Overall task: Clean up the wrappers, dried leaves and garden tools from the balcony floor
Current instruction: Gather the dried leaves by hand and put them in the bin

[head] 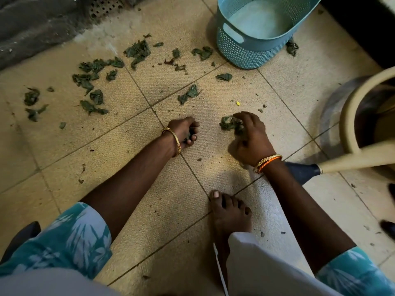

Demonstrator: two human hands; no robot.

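Observation:
Dried dark green leaves (136, 52) lie scattered over the beige tiled floor (119, 146), mostly at the upper left and middle. My left hand (186, 131) is curled into a fist low over the floor, with bits of leaf showing between its fingers. My right hand (250, 138) has its fingers curled over a clump of leaves (229, 123) on the tile. A light blue perforated basket (252, 50) stands at the top, beyond both hands. A beige watering can (350, 116) stands at the right, its spout with a dark rose (303, 170) reaching toward my right wrist.
A bare foot (229, 212) stands on the tile just below my right hand. A grey rough surface and a round perforated drain cover (102, 6) sit at the top left. A small yellow scrap (237, 102) lies above my right hand. A dark wall edge runs along the top right.

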